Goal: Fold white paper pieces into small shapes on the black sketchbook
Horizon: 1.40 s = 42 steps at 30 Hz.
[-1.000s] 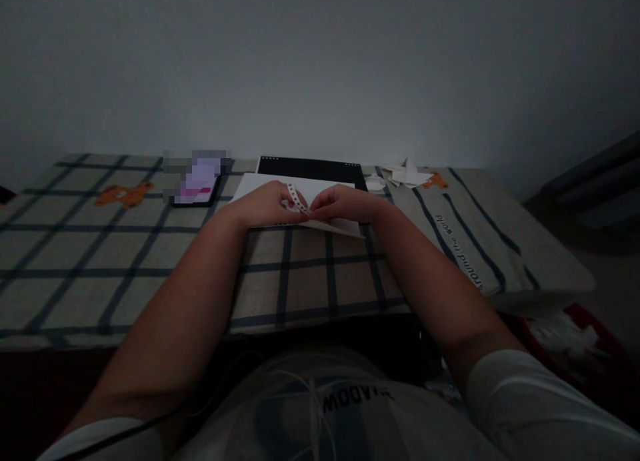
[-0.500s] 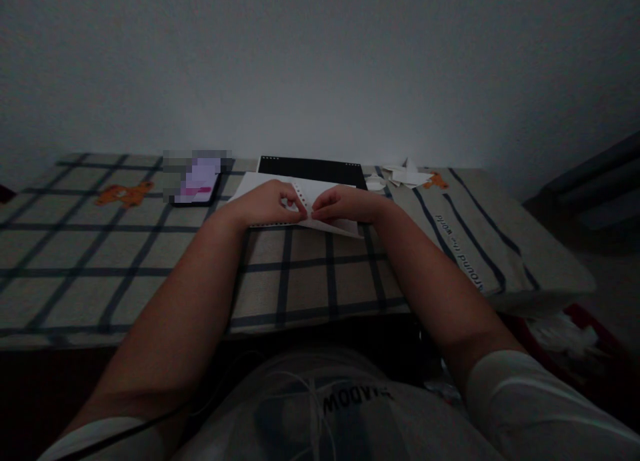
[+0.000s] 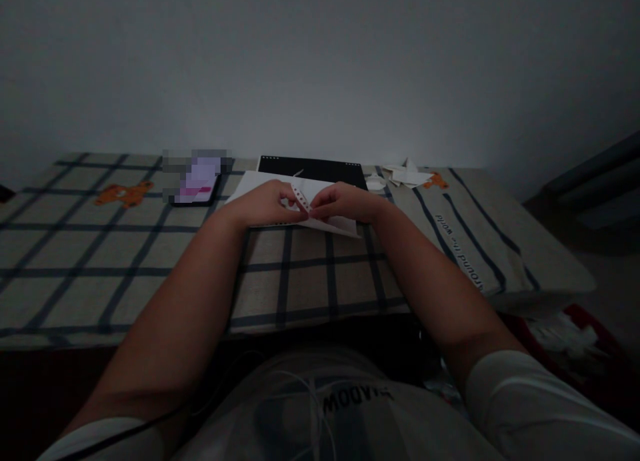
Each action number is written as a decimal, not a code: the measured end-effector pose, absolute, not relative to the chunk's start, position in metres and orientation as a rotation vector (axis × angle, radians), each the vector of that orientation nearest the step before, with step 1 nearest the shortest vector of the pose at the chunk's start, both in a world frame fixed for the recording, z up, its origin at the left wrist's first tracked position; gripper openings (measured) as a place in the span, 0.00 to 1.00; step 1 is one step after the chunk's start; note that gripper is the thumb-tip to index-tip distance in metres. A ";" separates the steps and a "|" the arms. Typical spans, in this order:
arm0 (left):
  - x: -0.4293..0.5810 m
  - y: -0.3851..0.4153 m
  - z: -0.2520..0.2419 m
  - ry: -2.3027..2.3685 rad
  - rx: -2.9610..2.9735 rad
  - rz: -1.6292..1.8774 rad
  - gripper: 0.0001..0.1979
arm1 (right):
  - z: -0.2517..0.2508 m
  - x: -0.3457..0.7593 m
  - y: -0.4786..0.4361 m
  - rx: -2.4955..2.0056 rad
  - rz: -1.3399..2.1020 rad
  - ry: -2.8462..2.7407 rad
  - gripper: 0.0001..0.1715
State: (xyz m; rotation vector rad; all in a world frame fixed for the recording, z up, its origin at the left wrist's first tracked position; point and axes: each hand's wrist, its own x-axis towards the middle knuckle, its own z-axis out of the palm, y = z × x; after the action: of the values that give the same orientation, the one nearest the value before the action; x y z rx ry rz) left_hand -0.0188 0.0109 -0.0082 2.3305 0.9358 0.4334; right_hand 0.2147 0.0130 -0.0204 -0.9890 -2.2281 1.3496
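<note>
My left hand (image 3: 273,203) and my right hand (image 3: 343,202) meet over white paper (image 3: 247,183) on the cloth-covered table. Both hands pinch a white paper strip (image 3: 301,197) with a row of punched holes, which slants between their fingertips. The sheet below has holes along its near edge, and its right part lifts toward me in a fold. Behind the paper lies a black sheet (image 3: 313,169) with small holes at its far corners.
A phone (image 3: 203,181) with a lit, partly blurred screen lies at the left. Folded white paper pieces (image 3: 407,174) rest at the right, by the wall. A checked cloth (image 3: 310,274) covers the table. Beyond its right edge stands a red container (image 3: 595,334) with crumpled white stuff.
The punched strip has bent and shifted slightly right between my fingertips, and a thin white end now sticks up behind it. My fingertips have come closer together.
</note>
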 end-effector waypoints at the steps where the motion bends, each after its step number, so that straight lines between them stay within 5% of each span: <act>1: -0.019 0.011 -0.007 0.953 2.338 0.432 0.16 | -0.020 0.215 0.013 -1.004 1.376 -2.201 0.14; 35: -0.016 0.007 -0.003 0.934 2.388 0.422 0.15 | -0.023 0.213 0.015 -0.943 1.403 -2.239 0.11; 42: -0.018 0.010 -0.002 0.969 2.409 0.436 0.14 | -0.017 0.218 0.010 -1.075 1.659 -2.113 0.13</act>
State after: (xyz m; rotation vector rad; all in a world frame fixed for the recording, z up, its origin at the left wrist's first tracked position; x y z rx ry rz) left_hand -0.0185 0.0095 -0.0020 2.4085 0.9692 0.4358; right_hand 0.2176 0.0103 -0.0171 -1.0755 -2.1133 1.6585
